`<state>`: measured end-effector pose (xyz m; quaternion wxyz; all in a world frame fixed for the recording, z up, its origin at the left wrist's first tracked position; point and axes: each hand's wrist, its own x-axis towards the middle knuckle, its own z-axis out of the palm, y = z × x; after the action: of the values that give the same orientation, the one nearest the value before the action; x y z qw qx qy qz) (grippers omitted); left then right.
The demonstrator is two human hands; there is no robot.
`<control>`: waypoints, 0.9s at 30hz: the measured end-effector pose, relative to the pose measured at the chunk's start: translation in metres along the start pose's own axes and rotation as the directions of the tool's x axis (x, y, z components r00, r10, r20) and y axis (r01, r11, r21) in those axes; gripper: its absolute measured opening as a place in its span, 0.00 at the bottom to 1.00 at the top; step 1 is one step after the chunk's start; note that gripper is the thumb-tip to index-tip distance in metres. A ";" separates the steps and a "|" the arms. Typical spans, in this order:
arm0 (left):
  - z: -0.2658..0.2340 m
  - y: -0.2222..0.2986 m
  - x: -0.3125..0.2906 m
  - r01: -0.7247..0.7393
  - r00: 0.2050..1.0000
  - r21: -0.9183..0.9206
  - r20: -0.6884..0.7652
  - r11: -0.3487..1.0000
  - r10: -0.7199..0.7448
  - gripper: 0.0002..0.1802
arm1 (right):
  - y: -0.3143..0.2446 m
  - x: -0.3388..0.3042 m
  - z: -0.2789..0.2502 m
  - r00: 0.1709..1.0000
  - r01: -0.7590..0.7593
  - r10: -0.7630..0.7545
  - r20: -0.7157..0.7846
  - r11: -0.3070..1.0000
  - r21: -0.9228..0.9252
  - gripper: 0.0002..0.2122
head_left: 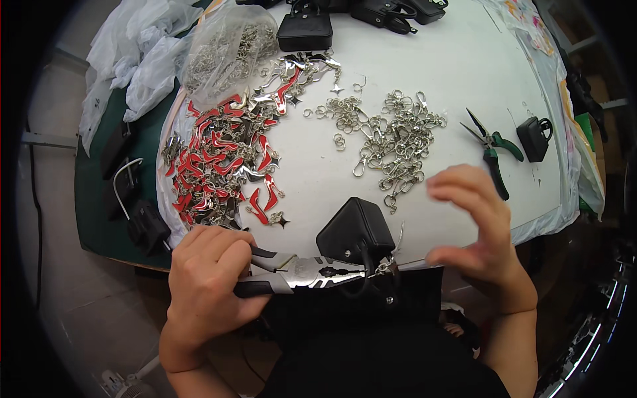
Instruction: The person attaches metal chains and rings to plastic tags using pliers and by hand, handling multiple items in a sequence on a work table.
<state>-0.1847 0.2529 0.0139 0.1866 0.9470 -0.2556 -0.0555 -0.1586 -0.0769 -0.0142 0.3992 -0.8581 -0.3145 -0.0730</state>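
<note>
My left hand point(206, 285) is wrapped round the grey and black handles of a pair of long-nosed pliers point(308, 272). The pliers' tips point right and reach small silver rings point(383, 266) beside the handle of a small black bag point(358, 232) at the table's front edge. Whether the jaws grip a ring is too small to tell. To the right of the bag, my right hand point(476, 222) is raised with nothing in it, thumb and fingers curved and apart. A thin silver piece point(400, 237) stands up next to the bag.
Red high-heel charms point(219, 159) lie heaped at left, below a clear plastic bag point(232, 53) of metal parts. Silver clasps and rings point(398, 142) are piled mid-table. Green-handled pliers point(494, 149) and another small black bag point(534, 139) lie at right; more black bags point(305, 30) stand at the back.
</note>
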 end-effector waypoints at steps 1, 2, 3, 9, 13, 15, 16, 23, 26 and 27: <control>-0.001 -0.001 0.000 0.003 1.000 -0.002 -0.004 1.000 -0.003 0.23 | 0.019 -0.013 -0.014 0.990 -0.140 0.139 -0.016 0.984 -0.113 0.31; -0.004 0.000 -0.002 0.040 0.999 0.018 -0.033 0.999 -0.039 0.24 | 0.040 -0.021 -0.027 0.975 -0.220 0.211 -0.063 0.940 -0.262 0.31; -0.007 -0.002 0.003 0.051 0.997 0.024 -0.062 0.998 -0.049 0.25 | 0.060 -0.037 -0.046 0.947 -0.319 0.311 -0.082 0.876 -0.363 0.34; -0.013 -0.007 0.008 -0.006 0.998 0.062 -0.069 0.998 0.011 0.27 | 0.106 -0.071 -0.061 0.927 -0.340 0.363 -0.100 0.695 -0.634 0.27; -0.017 -0.011 0.003 -0.031 0.997 0.075 -0.072 0.997 0.037 0.26 | 0.082 -0.057 -0.060 0.867 -0.474 0.496 -0.055 0.785 -0.400 0.21; -0.016 -0.011 0.001 -0.026 0.997 0.063 -0.075 0.998 0.030 0.27 | 0.045 -0.039 -0.059 0.941 -0.290 0.324 0.099 0.921 -0.259 0.21; -0.016 -0.011 0.000 -0.026 0.997 0.060 -0.075 0.998 0.030 0.27 | 0.029 -0.033 -0.057 0.948 -0.225 0.263 0.176 0.952 -0.209 0.24; -0.016 -0.012 -0.001 -0.044 0.994 0.066 -0.097 0.997 0.050 0.27 | -0.033 0.003 -0.042 0.951 0.080 0.028 0.309 0.940 -0.332 0.33; -0.014 -0.009 -0.001 -0.046 0.987 0.044 -0.152 0.998 0.052 0.20 | -0.036 0.006 -0.040 0.940 0.124 0.007 0.340 0.924 -0.363 0.33; -0.013 -0.010 -0.001 -0.045 0.987 0.044 -0.153 0.998 0.051 0.20 | -0.036 0.007 -0.040 0.934 0.150 -0.008 0.357 0.915 -0.373 0.33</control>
<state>-0.1784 0.2657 0.0225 0.1880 0.9456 -0.2641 0.0273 -0.1696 -0.0854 0.0381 0.1528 -0.9065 -0.3937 0.0017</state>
